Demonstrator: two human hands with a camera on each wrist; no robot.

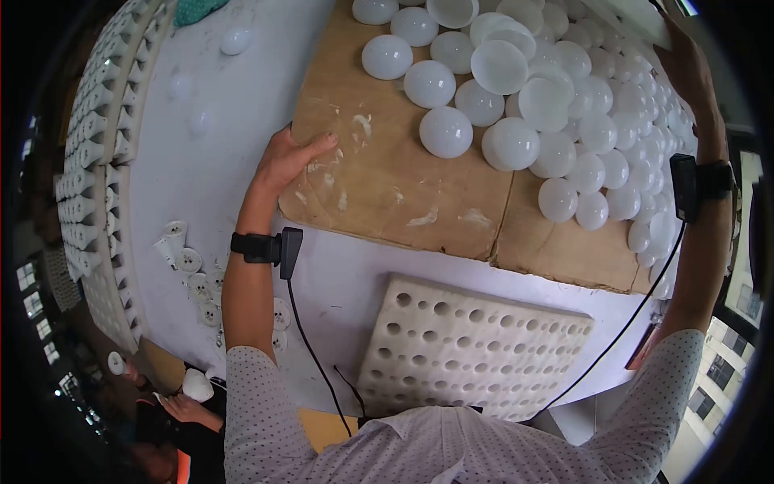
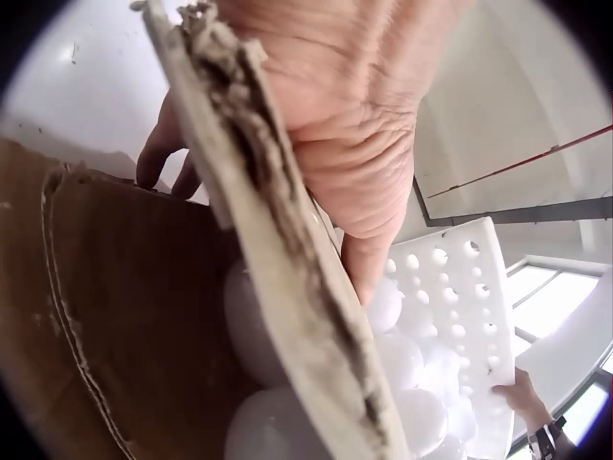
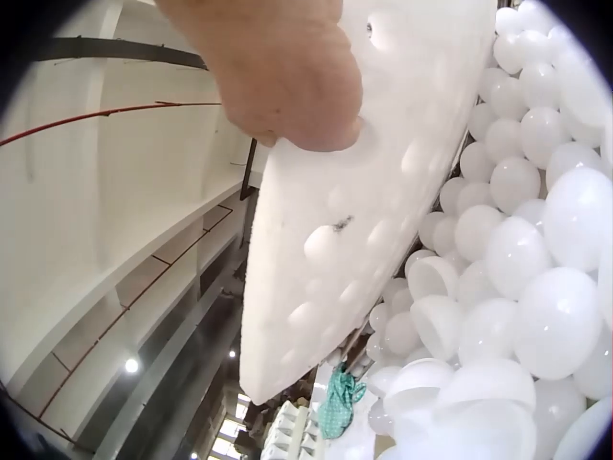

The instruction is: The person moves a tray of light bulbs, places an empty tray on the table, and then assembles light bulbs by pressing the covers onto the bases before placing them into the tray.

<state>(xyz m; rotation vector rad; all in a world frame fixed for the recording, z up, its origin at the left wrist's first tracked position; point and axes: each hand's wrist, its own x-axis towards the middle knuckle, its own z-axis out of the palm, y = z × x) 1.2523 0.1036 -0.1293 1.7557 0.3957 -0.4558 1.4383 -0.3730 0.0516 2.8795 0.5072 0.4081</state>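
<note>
Cardboard [image 1: 387, 198] pinched at its edge by left grip [image 1: 289, 159], likely for steadiness; white domes [image 1: 446, 131] heaped to that grip's right. Holed board [image 3: 369, 206] held upended by right grip [image 1: 687, 71], beside the heap, perhaps as a barrier against rolling.

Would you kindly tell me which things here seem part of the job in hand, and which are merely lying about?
Likely in the job:
cardboard, gripped by the left hand
holed white board, held by the right hand
white domes

Probably lying about:
green cloth
small round parts on the tabletop
flat holed tray, untouched
</note>
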